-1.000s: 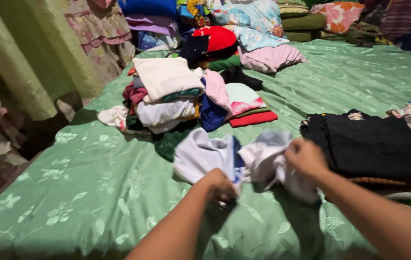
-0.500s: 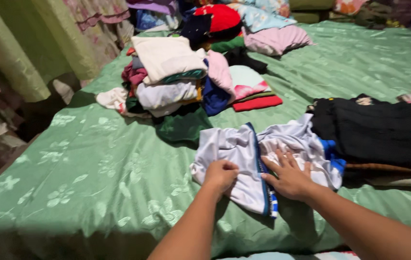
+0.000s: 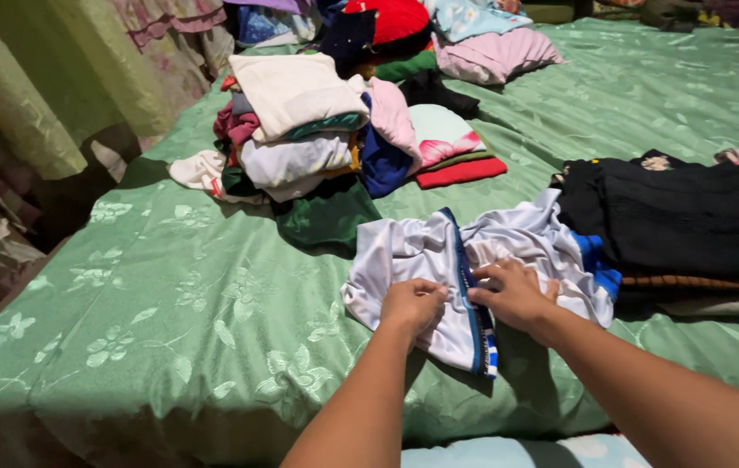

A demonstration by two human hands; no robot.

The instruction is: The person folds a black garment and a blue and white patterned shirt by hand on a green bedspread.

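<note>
A shiny white garment (image 3: 421, 256) with blue trim lies spread on the green bed cover (image 3: 162, 329). My left hand (image 3: 413, 303) rests on its near left part with the fingers curled into the cloth. My right hand (image 3: 512, 290) lies on the middle of the garment beside the blue stripe, fingers bent and pinching the fabric. Both forearms reach in from the bottom of the view.
A heap of mixed folded clothes (image 3: 300, 121) sits behind the garment. A dark folded pile (image 3: 681, 217) lies to the right. More clothes, with a red item (image 3: 387, 17), lie at the far edge. Curtains (image 3: 49, 78) hang at the left beside the bed.
A second ago both hands held the white garment bunched up above the bed. It now lies spread flat, and both hands press and pinch it near the blue stripe.
</note>
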